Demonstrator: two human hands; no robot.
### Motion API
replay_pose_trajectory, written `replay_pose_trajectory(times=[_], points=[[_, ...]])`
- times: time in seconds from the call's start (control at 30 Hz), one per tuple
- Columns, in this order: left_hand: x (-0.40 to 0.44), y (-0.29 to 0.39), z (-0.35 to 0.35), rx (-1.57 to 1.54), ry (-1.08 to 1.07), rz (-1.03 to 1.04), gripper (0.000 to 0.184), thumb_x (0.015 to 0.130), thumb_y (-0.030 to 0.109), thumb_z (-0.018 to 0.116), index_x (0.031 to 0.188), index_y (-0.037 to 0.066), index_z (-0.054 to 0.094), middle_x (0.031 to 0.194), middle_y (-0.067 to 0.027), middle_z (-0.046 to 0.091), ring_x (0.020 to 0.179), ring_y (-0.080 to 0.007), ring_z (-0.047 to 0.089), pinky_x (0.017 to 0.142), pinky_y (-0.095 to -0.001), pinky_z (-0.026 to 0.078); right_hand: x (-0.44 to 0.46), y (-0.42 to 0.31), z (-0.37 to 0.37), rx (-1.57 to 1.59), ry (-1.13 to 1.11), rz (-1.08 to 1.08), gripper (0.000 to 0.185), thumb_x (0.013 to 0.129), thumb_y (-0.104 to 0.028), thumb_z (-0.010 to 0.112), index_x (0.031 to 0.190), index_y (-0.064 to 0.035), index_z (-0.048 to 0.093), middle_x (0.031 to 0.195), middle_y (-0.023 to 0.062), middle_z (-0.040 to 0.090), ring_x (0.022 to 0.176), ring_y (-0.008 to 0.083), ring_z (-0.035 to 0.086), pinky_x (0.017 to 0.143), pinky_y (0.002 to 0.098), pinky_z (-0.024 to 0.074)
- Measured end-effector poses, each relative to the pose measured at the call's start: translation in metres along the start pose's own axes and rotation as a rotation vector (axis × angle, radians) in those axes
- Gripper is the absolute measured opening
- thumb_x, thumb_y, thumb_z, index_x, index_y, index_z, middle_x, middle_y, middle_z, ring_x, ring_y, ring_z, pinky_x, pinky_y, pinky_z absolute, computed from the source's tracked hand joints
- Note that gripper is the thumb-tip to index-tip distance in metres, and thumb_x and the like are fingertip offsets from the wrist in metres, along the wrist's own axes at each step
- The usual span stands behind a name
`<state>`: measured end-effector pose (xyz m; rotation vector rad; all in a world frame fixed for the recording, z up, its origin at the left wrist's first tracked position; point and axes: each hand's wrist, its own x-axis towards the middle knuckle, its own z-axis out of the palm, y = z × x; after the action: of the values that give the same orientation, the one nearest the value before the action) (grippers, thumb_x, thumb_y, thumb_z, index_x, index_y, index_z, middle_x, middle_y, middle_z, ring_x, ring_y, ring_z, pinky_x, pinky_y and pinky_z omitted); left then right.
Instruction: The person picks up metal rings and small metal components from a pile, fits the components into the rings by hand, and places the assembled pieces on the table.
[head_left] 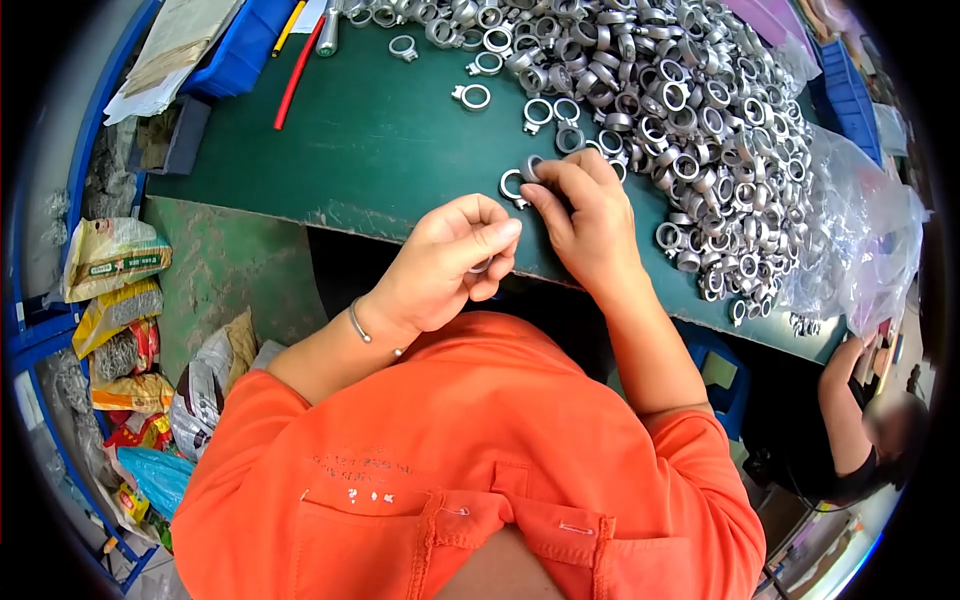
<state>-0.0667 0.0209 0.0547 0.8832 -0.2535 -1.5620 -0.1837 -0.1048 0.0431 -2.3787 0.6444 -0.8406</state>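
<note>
My left hand (pixel 455 255) is closed just off the table's front edge, its fingers curled around a metal ring that shows only as a small sliver under the thumb. Over the tabletop, my right hand (pixel 588 215) pinches a grey metal ring (pixel 532 168) between thumb and fingers. Right beside it another metal ring (pixel 512 186) lies on the green table (pixel 330 150). A large heap of similar metal rings (pixel 680 110), each with a small lug, spreads behind and to the right of my right hand.
A red stick (pixel 299 72) and a blue bin (pixel 235 50) are at the back left. Clear plastic bags (pixel 850 220) hang over the table's right end, near another person (pixel 850 420). Filled sacks (pixel 118 258) stand on a blue rack at left.
</note>
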Motion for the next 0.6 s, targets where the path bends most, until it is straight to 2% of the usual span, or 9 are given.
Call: replay_pose_trajectory(times=[0.1, 0.2, 0.27, 0.33, 0.37, 0.4, 0.47, 0.53, 0.6], points=[[-0.002, 0.001, 0.0, 0.08, 0.037, 0.112, 0.011, 0.089, 0.013, 0.054, 0.092, 0.003, 0.052, 0.075, -0.0002, 0.052, 0.059, -0.0037, 0.045, 0.044, -0.0151, 0.035, -0.003, -0.002, -0.008, 0.003, -0.011, -0.056, 0.014, 0.07, -0.005, 0.067, 0.083, -0.0037, 0.06, 0.078, 0.0091, 0.052, 0.069, 0.0256, 0.052, 0.059, 0.034, 0.0435], [-0.004, 0.007, 0.0, 0.071, 0.084, 0.068, 0.013, 0.088, 0.013, 0.056, 0.092, 0.001, 0.053, 0.075, -0.0011, 0.054, 0.057, -0.0037, 0.044, 0.044, -0.0153, 0.035, -0.01, -0.013, -0.02, 0.345, -0.174, -0.13, 0.018, 0.068, 0.001, 0.068, 0.083, -0.004, 0.06, 0.083, 0.0093, 0.052, 0.071, 0.023, 0.053, 0.061, 0.0314, 0.046], [-0.003, 0.008, -0.001, 0.082, 0.046, 0.056, 0.014, 0.088, 0.013, 0.056, 0.092, 0.0, 0.054, 0.075, -0.0018, 0.055, 0.056, -0.0038, 0.045, 0.044, -0.0154, 0.036, -0.015, -0.017, -0.021, 0.365, -0.181, -0.197, 0.022, 0.066, 0.003, 0.069, 0.085, -0.0035, 0.06, 0.089, 0.0107, 0.053, 0.074, 0.0228, 0.056, 0.061, 0.0297, 0.0475], [-0.001, 0.008, 0.0, 0.092, 0.002, 0.042, 0.015, 0.088, 0.013, 0.056, 0.092, -0.001, 0.055, 0.076, -0.0025, 0.056, 0.056, -0.0038, 0.045, 0.043, -0.0155, 0.036, -0.011, -0.015, -0.024, 0.339, -0.059, -0.246, 0.026, 0.065, 0.007, 0.069, 0.087, -0.0013, 0.057, 0.093, 0.012, 0.053, 0.075, 0.0201, 0.058, 0.062, 0.0271, 0.0489], [0.0, 0.009, 0.003, 0.09, 0.033, 0.058, 0.015, 0.087, 0.013, 0.056, 0.093, -0.001, 0.056, 0.076, -0.0028, 0.057, 0.056, -0.0039, 0.046, 0.043, -0.0157, 0.036, -0.021, -0.013, -0.016, 0.634, -0.027, 0.004, 0.031, 0.067, 0.009, 0.068, 0.093, -0.0001, 0.053, 0.097, 0.0122, 0.054, 0.08, 0.0167, 0.058, 0.067, 0.0251, 0.0491], [0.0, 0.01, 0.004, 0.088, 0.066, 0.073, 0.015, 0.087, 0.012, 0.057, 0.093, -0.002, 0.056, 0.077, -0.0032, 0.058, 0.055, -0.0039, 0.047, 0.043, -0.0158, 0.036, -0.026, -0.013, -0.011, 0.998, 0.027, 0.14, 0.034, 0.071, 0.009, 0.067, 0.099, 0.0006, 0.049, 0.102, 0.0125, 0.054, 0.084, 0.014, 0.058, 0.071, 0.0242, 0.0486], [0.0, 0.008, 0.003, 0.063, 0.036, 0.048, 0.016, 0.087, 0.012, 0.056, 0.094, -0.002, 0.056, 0.077, -0.0034, 0.058, 0.055, -0.0042, 0.047, 0.043, -0.0161, 0.036, -0.03, -0.015, -0.008, 1.052, 0.01, 0.225, 0.039, 0.072, 0.006, 0.068, 0.103, 0.0, 0.047, 0.104, 0.0118, 0.055, 0.085, 0.0136, 0.058, 0.069, 0.0241, 0.0479], [0.001, 0.007, 0.002, 0.038, 0.006, 0.024, 0.016, 0.088, 0.012, 0.055, 0.094, -0.003, 0.057, 0.077, -0.0036, 0.058, 0.055, -0.0045, 0.048, 0.043, -0.0164, 0.036, -0.033, -0.014, -0.008, 0.881, -0.026, 0.172, 0.041, 0.071, 0.004, 0.07, 0.104, -0.0004, 0.047, 0.101, 0.0098, 0.057, 0.086, 0.0134, 0.058, 0.067, 0.0234, 0.0473], [0.002, 0.006, 0.002, 0.01, 0.053, -0.024, 0.012, 0.088, 0.012, 0.053, 0.088, -0.001, 0.055, 0.071, -0.003, 0.055, 0.05, -0.0047, 0.045, 0.041, -0.0165, 0.032, -0.032, -0.018, -0.007, 0.906, 0.019, 0.228, 0.036, 0.07, 0.002, 0.072, 0.099, -0.0012, 0.051, 0.097, 0.0091, 0.058, 0.084, 0.0148, 0.058, 0.064, 0.0228, 0.0471]])
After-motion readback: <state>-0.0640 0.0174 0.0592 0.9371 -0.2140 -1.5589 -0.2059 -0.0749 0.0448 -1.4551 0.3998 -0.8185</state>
